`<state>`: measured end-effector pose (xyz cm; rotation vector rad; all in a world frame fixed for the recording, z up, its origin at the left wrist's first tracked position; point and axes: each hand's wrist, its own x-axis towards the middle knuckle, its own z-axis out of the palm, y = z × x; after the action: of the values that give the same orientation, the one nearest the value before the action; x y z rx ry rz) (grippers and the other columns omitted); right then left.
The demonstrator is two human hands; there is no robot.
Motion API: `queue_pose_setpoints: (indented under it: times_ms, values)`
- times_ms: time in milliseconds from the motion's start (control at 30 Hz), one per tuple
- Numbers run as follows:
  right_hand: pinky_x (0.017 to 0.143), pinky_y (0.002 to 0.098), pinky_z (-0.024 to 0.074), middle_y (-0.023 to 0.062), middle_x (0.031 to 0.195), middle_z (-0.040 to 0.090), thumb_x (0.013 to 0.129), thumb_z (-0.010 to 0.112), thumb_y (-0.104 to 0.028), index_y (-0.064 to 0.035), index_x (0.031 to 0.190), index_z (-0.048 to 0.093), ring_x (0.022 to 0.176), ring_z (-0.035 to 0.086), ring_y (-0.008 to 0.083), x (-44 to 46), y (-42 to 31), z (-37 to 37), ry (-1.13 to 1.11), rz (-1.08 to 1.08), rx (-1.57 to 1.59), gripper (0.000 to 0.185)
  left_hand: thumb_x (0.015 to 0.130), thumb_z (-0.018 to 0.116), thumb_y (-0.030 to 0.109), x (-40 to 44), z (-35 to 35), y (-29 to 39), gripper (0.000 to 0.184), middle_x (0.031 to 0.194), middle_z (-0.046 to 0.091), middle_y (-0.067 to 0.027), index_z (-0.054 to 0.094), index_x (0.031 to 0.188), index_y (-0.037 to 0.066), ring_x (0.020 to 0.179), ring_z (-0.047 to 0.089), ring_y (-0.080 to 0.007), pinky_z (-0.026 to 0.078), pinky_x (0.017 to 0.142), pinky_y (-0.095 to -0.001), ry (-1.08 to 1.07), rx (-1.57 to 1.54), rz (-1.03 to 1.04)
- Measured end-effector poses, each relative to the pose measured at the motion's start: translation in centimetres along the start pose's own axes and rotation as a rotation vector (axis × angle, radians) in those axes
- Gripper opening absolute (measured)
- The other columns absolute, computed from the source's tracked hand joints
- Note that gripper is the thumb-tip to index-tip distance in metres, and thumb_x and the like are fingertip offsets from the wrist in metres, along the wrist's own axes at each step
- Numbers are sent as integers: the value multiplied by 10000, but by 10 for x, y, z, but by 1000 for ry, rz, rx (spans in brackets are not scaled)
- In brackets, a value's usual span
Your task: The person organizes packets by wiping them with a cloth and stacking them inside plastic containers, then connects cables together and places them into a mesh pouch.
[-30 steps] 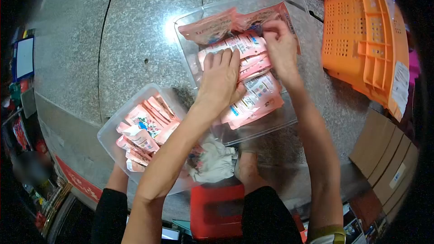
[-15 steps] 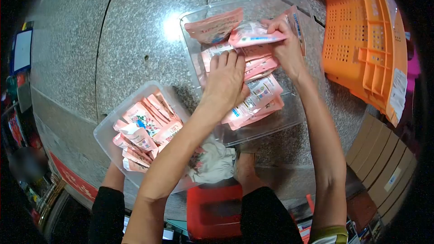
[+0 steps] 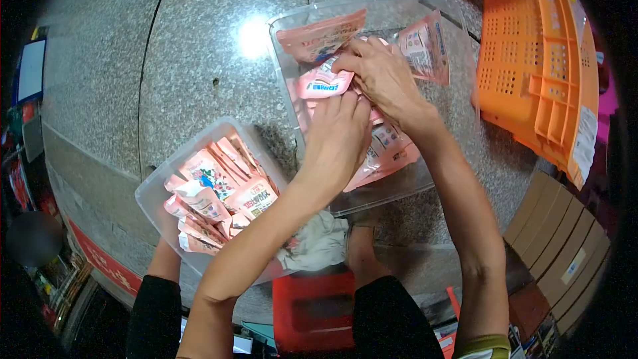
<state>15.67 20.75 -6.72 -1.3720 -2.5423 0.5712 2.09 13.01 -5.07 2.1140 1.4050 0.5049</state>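
A clear plastic bin (image 3: 425,183) on the speckled stone floor holds several pink printed pouches. My left hand (image 3: 339,129) is closed over the stack in the middle of the bin, fingers bent across the pouches and thumb mostly hidden. Just above it, my right hand (image 3: 385,83) pinches a pink pouch (image 3: 325,85) whose blue-printed edge faces me. Another pink pouch (image 3: 325,34) leans at the bin's far left, and one more pink pouch (image 3: 425,50) leans at the far right. Below my left hand lie further pink pouches (image 3: 382,163), partly covered.
A smaller translucent bin (image 3: 151,194), filled with upright pink pouches, stands at the lower left. A white cloth (image 3: 319,242) lies between the bins, near a red stool (image 3: 312,312). An orange basket (image 3: 525,53) and flattened cardboard (image 3: 561,246) are on the right.
My right hand has moved left from the bin's right side to the middle of the stack. The pouch it held at the far side now lies beside my left fingertips, its edge turned toward me.
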Motion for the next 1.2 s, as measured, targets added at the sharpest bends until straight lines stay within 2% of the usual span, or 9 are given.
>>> queue_pose_setpoints:
  times_ms: [167,333,400,633,733,867,1067,1167,1200]
  values:
    - [881,459,378,93,1037,580,798,543,-90,-87,950,657,1007,531,286,-1,-5,-10,-59,75,151,190,718,628,52,14,-18,-2,375,1083,519,-129,548,1084,30,1014,506,-287,388,858,-409,384,145,94]
    - [952,507,375,122,1238,555,757,598,-206,-97,1097,630,1153,498,334,-4,21,3,13,59,51,359,794,567,81,26,-10,-25,240,971,626,-130,584,1023,11,972,593,-261,412,864,-389,2,354,-70]
    - [1023,535,348,132,1374,498,720,602,-257,-104,1230,580,1272,440,347,-9,37,-3,-7,52,-61,533,794,570,82,30,-5,-26,208,926,639,-127,592,992,21,933,615,-260,435,831,-391,11,368,-87]
    - [993,425,436,211,1274,553,708,571,-263,-113,1307,531,1169,526,366,2,71,10,-164,92,171,619,784,568,98,56,2,-37,202,873,676,-131,605,974,40,891,656,-273,473,798,-412,-175,326,-233]
    - [884,424,492,226,1086,642,720,552,-228,-107,1198,610,1019,608,371,11,60,3,-419,304,89,497,869,503,218,61,0,-45,252,897,683,-199,582,994,14,865,676,-359,509,769,-487,-233,319,-181]
    - [813,464,496,210,884,681,742,526,-220,-112,1022,682,864,646,385,9,60,6,-559,467,49,338,806,555,139,67,-2,-33,205,927,684,-153,625,964,29,908,656,-287,466,825,-449,-368,360,-242]
    - [917,445,461,254,1055,634,728,546,-251,-56,1190,594,1016,603,380,-3,64,7,-535,312,142,504,819,616,363,66,4,-36,388,931,673,-210,595,967,5,895,664,-339,498,787,-467,-444,309,-164]
    - [965,422,437,248,1124,604,712,585,-256,-20,1270,534,1059,585,353,-22,58,-4,-181,88,60,608,793,655,453,50,29,-46,517,965,666,-175,607,1065,16,909,644,-307,460,812,-471,-310,286,-144]
    - [984,408,416,211,1145,600,693,624,-207,-17,1288,530,1087,569,306,-16,48,-21,-219,177,207,632,798,650,458,46,31,-45,545,970,664,-174,588,1111,16,911,642,-309,458,816,-472,-319,271,-174]
